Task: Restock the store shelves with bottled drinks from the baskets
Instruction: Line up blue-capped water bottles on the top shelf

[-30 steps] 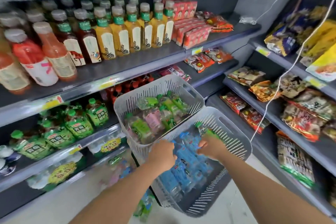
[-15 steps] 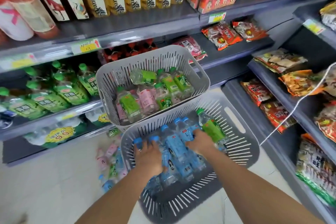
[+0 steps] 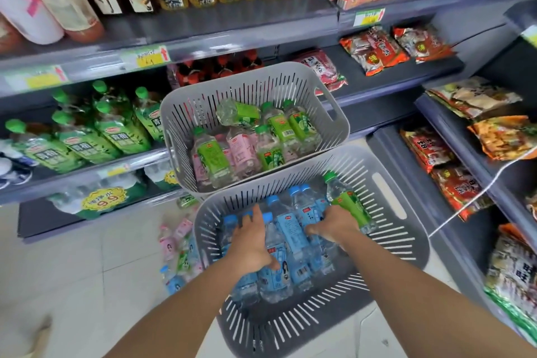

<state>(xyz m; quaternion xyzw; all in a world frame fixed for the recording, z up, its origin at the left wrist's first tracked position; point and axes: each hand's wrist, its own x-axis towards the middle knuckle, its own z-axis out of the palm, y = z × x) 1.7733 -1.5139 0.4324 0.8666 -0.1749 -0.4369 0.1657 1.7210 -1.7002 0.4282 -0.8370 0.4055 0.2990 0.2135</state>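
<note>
**Hands drop into near basket, pick starting**

Both hands have sunk lower onto the load in the near basket (image 3: 406, 259) as the view leans in. Left grip (image 3: 250, 244) curls over a blue bottle (image 3: 279, 276) mid-basket. Right grip (image 3: 334, 225) sits against the green bottle (image 3: 350, 206) by the far right corner; can't tell if it's closed on it. Far basket (image 3: 261, 73) untouched. Nothing lifted yet, and the shelf (image 3: 232, 26) placement is still ahead.

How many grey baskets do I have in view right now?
2. The far basket, nearer the shelves, holds green and pink bottles. The near basket, in front of it, holds blue bottles plus one green bottle in the right hand. None seems hidden.
</note>
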